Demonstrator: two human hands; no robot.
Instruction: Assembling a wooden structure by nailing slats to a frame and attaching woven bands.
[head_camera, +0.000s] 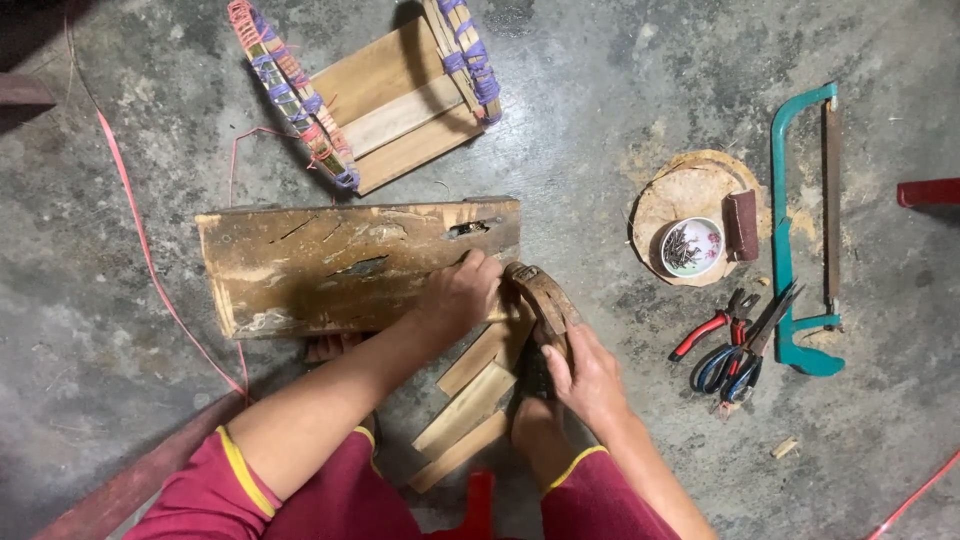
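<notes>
Item: curved brown wooden strip (540, 296), bent into a short arc, dark and worn on its outer face, lying on the grey concrete floor (600, 90) at the right end of a long, weathered, pale-brown wooden block (340, 265) and touching it. Left hand (460, 292): fingers curled down over the block's near right corner, pressing where the strip meets it; whether they pinch the strip itself cannot be told. Right hand (585, 378): fingers clenched around the lower end of the strip, thumb on top. Risk, as judged: the bent strip is under strain and may spring out of the right hand's hold or crack along its grain; the block, scarred with slits and a splintered hole, may shift under uneven pressure; fingers sit close to rough, splintery edges. A bare foot (535, 425) rests just beside a fan of flat pale wooden slats (468, 405) under the hands, and a slat may slide if nudged. Adjacent: half-built wooden box frame with pink and purple cord wrapping (370, 100) beyond the block; round wooden disc (690, 195) carrying a small white bowl of dark nails (690, 247) and a brown sanding block (742, 224); teal-framed hacksaw (800, 230); red-handled pliers (712, 330) and blue-handled scissors (742, 355), well apart to the right; pink plastic strap (140, 240) trailing at left.
</notes>
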